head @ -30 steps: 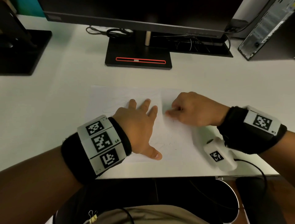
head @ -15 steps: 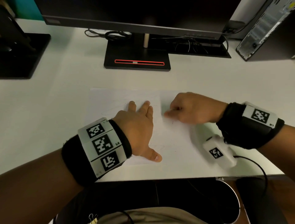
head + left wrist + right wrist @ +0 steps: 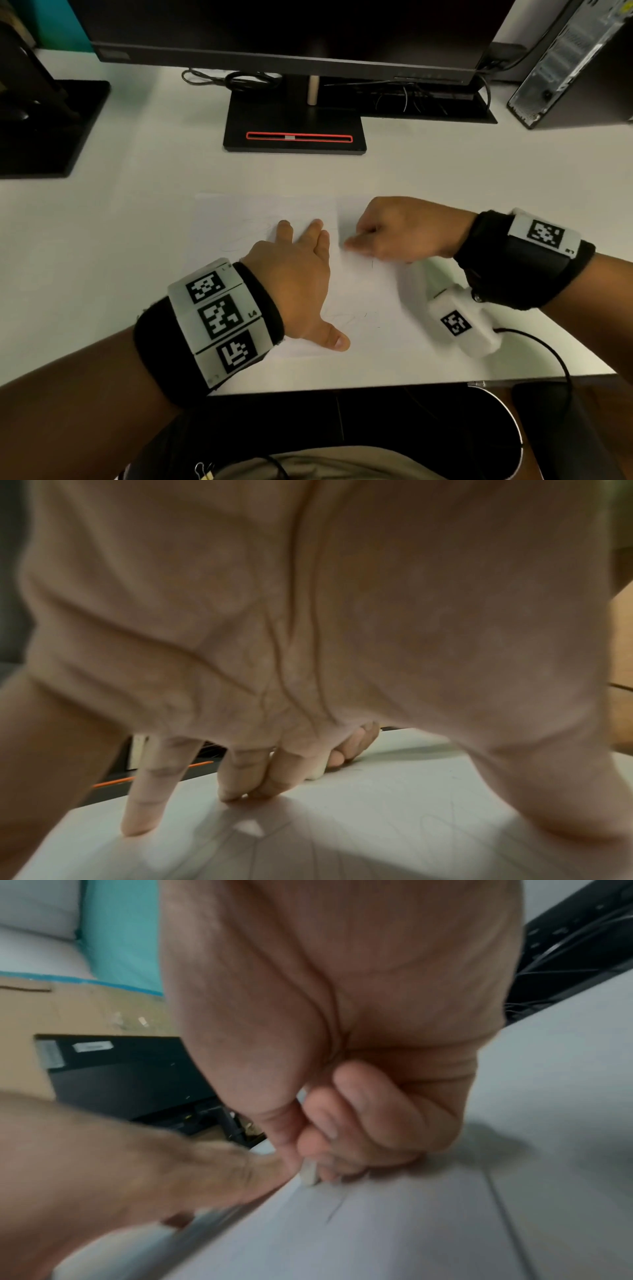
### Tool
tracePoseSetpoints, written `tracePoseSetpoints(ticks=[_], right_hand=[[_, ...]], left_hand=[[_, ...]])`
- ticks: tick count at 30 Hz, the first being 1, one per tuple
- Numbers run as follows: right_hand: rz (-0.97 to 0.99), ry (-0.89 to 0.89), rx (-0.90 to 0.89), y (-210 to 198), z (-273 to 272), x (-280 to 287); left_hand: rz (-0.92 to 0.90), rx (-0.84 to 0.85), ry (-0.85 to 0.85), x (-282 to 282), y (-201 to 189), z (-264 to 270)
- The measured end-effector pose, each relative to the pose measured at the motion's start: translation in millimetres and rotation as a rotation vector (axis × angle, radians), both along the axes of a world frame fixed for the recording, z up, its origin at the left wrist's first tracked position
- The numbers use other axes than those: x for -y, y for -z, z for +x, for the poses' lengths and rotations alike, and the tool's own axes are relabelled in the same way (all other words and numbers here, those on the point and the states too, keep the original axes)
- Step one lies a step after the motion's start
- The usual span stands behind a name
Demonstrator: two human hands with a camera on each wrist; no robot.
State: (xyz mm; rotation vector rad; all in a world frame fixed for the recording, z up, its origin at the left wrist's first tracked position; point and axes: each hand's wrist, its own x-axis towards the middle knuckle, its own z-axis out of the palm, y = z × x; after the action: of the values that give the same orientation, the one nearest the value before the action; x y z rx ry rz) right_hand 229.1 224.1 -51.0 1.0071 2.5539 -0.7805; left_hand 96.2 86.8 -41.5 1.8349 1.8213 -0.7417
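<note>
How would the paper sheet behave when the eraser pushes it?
The paper sheet looks thin and floppy, lying flat on the white desk. It would probably slide or wrinkle; the left hand presses it down near the eraser.

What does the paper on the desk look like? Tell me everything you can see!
The paper is a thin white sheet lying flat on the white desk, near its front edge. Faint pencil scribbles cross it. The left hand presses down on it with straight fingers, and the right hand pinches a small white eraser whose tip touches the sheet.
</note>
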Motion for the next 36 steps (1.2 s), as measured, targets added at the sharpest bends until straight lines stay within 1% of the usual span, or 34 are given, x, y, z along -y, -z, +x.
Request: tracePoseSetpoints(ticks=[1,3,4,7,9,12,15,17,20,21,23,25,27,29,31,32,33,36], right_hand=[[-0.011,0.037,-0.005,0,0,-4],[0.054,0.114,-0.028,-2,1,-13],[0.083,0.121,-0.038,-2,1,-13],[0.013,0.034,-0.006,0,-2,-3],[-0.040,0.061,0.004,-2,-3,-3],[0.030,0.142,-0.028,-5,-4,-11],[-0.036,0.086,-0.002,-4,-7,-4],[-0.070,0.103,0.003,-5,-9,-4],[0.036,0.174,-0.038,-6,-10,-12],[0.035,0.174,-0.042,-5,-11,-11],[-0.038,0.129,-0.008,-5,-12,-7],[-0.126,0.138,0.001,-7,-13,-6],[-0.073,0.181,-0.014,-8,-14,-13],[-0.014,0.175,-0.018,-7,-15,-13],[-0.082,0.126,0.010,-6,-16,-10],[-0.138,0.121,0.015,-6,-16,-9],[-0.151,0.129,0.010,-7,-17,-10],[-0.001,0.163,-0.018,-7,-18,-18]], left_hand=[[-0.002,0.000,0.000,0,0,0],[0.000,-0.002,0.003,0,0,0],[0.001,-0.002,0.004,0,0,1],[-0.004,0.001,0.001,0,-1,0],[-0.004,-0.004,0.002,0,-1,0],[0.009,-0.012,0.006,0,-1,1],[0.006,-0.008,0.004,1,-1,0],[0.003,-0.008,0.006,0,-1,0],[0.007,-0.011,0.010,1,0,0],[0.010,-0.011,0.011,1,0,0],[0.011,-0.009,0.011,1,-1,0],[0.006,-0.009,0.009,1,-1,0],[0.009,-0.011,0.011,1,-1,0],[0.012,-0.005,0.009,1,-1,0],[0.008,-0.003,0.009,1,-1,0],[0.005,-0.004,0.010,1,0,0],[0.003,-0.005,0.012,1,0,-1],[0.002,-0.006,0.012,1,-1,0]])
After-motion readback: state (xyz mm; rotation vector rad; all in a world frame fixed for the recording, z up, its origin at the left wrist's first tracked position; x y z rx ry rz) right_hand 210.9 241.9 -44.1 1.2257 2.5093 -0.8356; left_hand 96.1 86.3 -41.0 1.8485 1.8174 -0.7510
